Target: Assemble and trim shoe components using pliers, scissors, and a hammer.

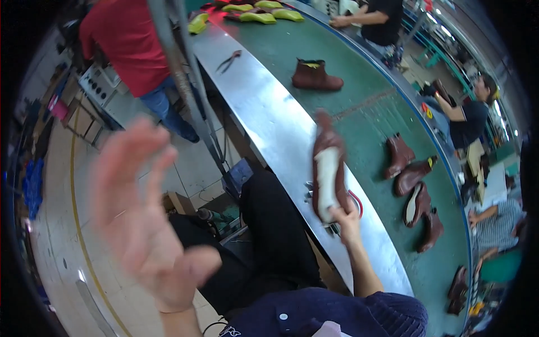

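Note:
My right hand [349,223] grips a brown leather boot [327,175] by one end, above the metal ledge. The boot's underside faces up and shows a long whitish patch; its far end is blurred. On the left my left hand [143,230] is raised in the air, fingers apart and holding nothing, smeared a little by motion. Beside the boot a red curved handle [357,203] shows, with small metal pieces near it; its tool is mostly hidden. Farther up the ledge lies a pair of pincers [229,60].
The shiny metal ledge [269,115] borders a green conveyor belt [359,140]. A brown boot [315,74] stands on the belt, with several more to the right. Yellow-green lasts [258,18] lie at the far end. A metal post [193,84] rises ahead; other people work around.

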{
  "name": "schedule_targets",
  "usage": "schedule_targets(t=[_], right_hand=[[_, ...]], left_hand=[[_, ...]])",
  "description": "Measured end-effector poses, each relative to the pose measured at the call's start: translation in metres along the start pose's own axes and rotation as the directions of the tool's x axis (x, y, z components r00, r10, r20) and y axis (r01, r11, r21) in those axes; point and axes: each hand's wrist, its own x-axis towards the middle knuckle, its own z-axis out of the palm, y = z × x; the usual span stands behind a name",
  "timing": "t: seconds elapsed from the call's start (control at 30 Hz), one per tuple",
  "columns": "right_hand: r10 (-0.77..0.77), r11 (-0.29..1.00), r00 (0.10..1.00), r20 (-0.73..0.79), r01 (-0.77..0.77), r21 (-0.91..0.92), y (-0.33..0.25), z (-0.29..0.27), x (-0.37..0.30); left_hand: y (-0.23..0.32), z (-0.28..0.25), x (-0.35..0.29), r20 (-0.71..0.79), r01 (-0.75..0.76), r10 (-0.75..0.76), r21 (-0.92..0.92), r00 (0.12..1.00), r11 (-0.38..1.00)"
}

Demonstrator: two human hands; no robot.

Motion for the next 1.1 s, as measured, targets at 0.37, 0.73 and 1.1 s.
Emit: schedule_targets(t=[0.37,0.73,1.1], right_hand=[[-0.462,0.8,0.885,-0.061,0.387,-0.458,-0.023,-0.083,0.166],[-0.693,0.716,-0.193,0.695,-0.065,0.695,-0.257,0.146,-0.104],[-0.739,0.609,-0.434,0.516,-0.102,0.787,-0.31,0.164,-0.065]], left_hand=[[0.055,-0.125,-0.026,-0.075,-0.269,0.301,0.283,0.951,0.921],[0.164,-0.144,-0.037,0.122,-0.572,0.564,0.304,0.817,0.762],[0.211,-0.158,-0.031,0.253,-0.676,0.627,0.288,0.737,0.678]])
